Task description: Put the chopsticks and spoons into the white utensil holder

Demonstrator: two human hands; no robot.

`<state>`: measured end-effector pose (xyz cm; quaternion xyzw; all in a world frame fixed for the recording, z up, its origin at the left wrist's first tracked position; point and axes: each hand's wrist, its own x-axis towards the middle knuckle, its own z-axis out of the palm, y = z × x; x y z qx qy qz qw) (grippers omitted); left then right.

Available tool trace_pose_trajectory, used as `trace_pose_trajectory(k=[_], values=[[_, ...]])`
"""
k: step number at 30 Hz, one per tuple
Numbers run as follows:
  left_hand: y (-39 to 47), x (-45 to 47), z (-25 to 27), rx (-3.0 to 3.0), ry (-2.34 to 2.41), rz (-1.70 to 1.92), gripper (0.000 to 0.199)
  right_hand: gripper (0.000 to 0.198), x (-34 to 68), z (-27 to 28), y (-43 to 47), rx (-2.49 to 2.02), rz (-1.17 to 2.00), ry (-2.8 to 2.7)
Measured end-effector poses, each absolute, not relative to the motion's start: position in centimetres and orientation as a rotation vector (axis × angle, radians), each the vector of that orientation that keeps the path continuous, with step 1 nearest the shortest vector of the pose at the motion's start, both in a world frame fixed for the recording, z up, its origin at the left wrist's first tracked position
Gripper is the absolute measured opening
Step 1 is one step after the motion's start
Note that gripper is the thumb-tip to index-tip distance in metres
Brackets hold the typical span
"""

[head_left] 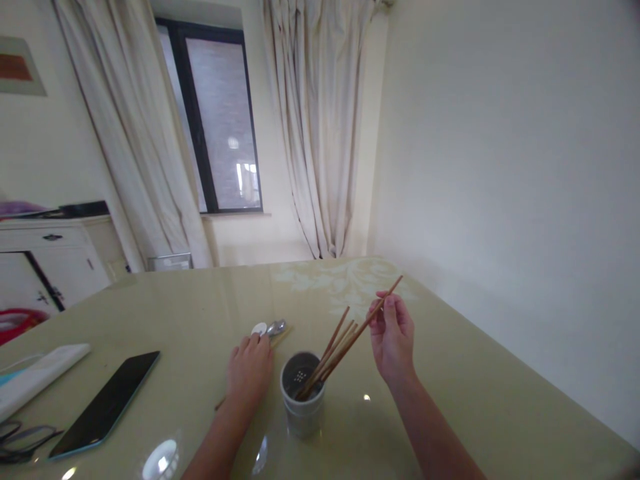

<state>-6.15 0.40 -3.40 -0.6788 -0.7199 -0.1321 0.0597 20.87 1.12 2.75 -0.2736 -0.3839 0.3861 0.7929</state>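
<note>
My right hand (393,337) pinches the upper part of a brown chopstick (395,285) between thumb and fingers. The chopstick slants down to the left, its lower end in a grey cylindrical holder (304,407) with holes in its bottom. Several more chopsticks (335,343) lean to the right in that holder. Left of it, my left hand (249,367) is closed, its fingers bent down over utensils on the table. A white spoon end (259,329), a shiny metal spoon (277,327) and a pale stick (281,337) stick out beyond the fingers. What these fingers hold is hidden.
The glossy table (195,320) meets a wall on the right. A dark tablet (107,403), a white power strip-like object (43,377) and glasses (27,440) lie on the left. Curtains (325,133) and a window (225,127) are behind; a white cabinet (75,257) stands far left.
</note>
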Motion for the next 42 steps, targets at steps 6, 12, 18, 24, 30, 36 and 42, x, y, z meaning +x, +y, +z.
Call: trace_pose_trajectory(k=[6, 12, 18, 24, 30, 36, 42], values=[[0.4, -4.6, -2.0, -2.45, -2.13, -1.762, 0.06, 0.037, 20.8, 2.8, 1.2, -0.522, 0.834, -0.804], [-1.1, -3.0, -1.6, -2.773, -2.195, -2.502, 0.071, 0.038, 20.8, 2.8, 1.3, -0.547, 0.814, -0.819], [-1.9, -2.4, -1.4, -2.808, -2.145, -2.671, 0.061, 0.034, 20.6, 2.7, 0.9, -0.545, 0.796, -0.91], [-2.7, -1.0, -1.2, -2.888, -2.108, -2.929, 0.065, 0.035, 19.7, 1.9, 0.4, -0.623, 0.858, -1.191], [-2.8, 0.7, -2.3, -2.412, -2.094, -3.156, 0.073, 0.039, 18.5, 1.0, 0.2, -0.851, 0.853, -1.358], [-2.5, 0.9, -3.3, -2.421, -2.098, -2.791, 0.071, 0.048, 18.2, 1.0, 0.1, -0.908, 0.857, -1.352], [-2.5, 0.8, -3.6, -2.483, -2.056, -2.733, 0.071, 0.052, 17.9, 0.4, 0.4, -0.937, 0.849, -1.388]])
